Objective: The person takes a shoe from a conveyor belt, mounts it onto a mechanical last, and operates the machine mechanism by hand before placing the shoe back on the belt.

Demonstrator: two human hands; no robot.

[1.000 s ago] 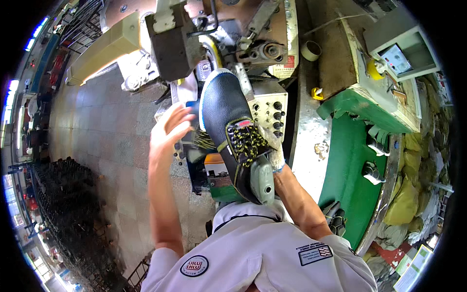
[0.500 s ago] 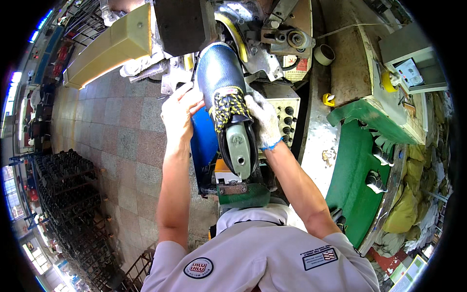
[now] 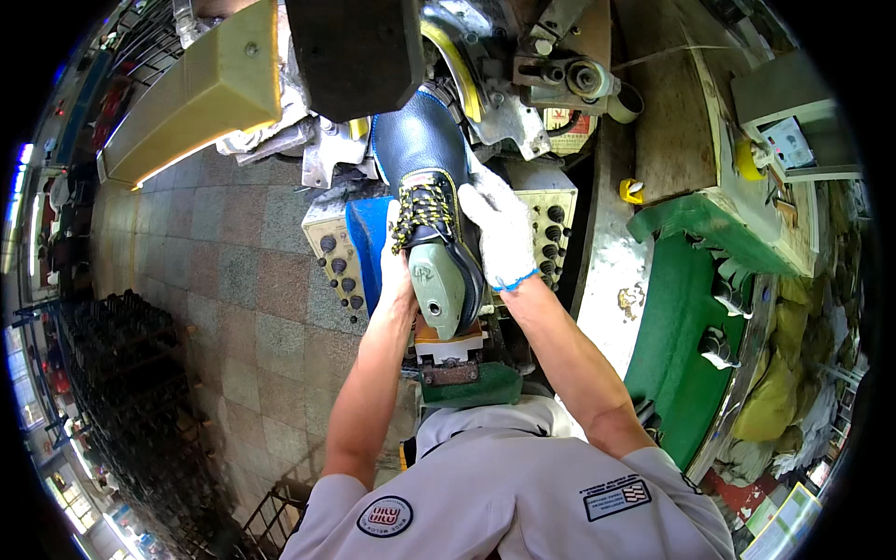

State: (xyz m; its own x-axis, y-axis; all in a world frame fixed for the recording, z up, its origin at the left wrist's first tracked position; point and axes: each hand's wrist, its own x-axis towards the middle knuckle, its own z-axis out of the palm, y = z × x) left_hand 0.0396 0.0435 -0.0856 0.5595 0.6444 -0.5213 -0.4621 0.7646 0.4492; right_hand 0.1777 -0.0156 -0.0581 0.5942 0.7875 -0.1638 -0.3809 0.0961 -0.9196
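Note:
A dark leather shoe upper (image 3: pixel 422 140) points away from me, its toe end up against the metal parts of a machine (image 3: pixel 350 61). Black and yellow laces (image 3: pixel 426 207) run across its front. A grey-green shoe last (image 3: pixel 437 297) with a round hole sticks out of the opening at the near end. My bare left hand (image 3: pixel 396 263) presses along the shoe's left side, its fingers partly hidden behind it. On the other side my right hand (image 3: pixel 501 226), in a white knit glove with a blue cuff edge, holds the shoe with the fingers pointing toward the toe.
Control boxes with black knobs (image 3: pixel 553 233) flank the machine head. A yellowish machine arm (image 3: pixel 201 89) juts out at the upper left. To the right stands a green-surfaced bench (image 3: pixel 667 345) with shoes on it. Black racks (image 3: pixel 131 373) stand on the tiled floor at left.
My left hand has moved from beside the toe back toward the heel, closing against the shoe's side. The shoe has turned slightly, and its laces now show spread out.

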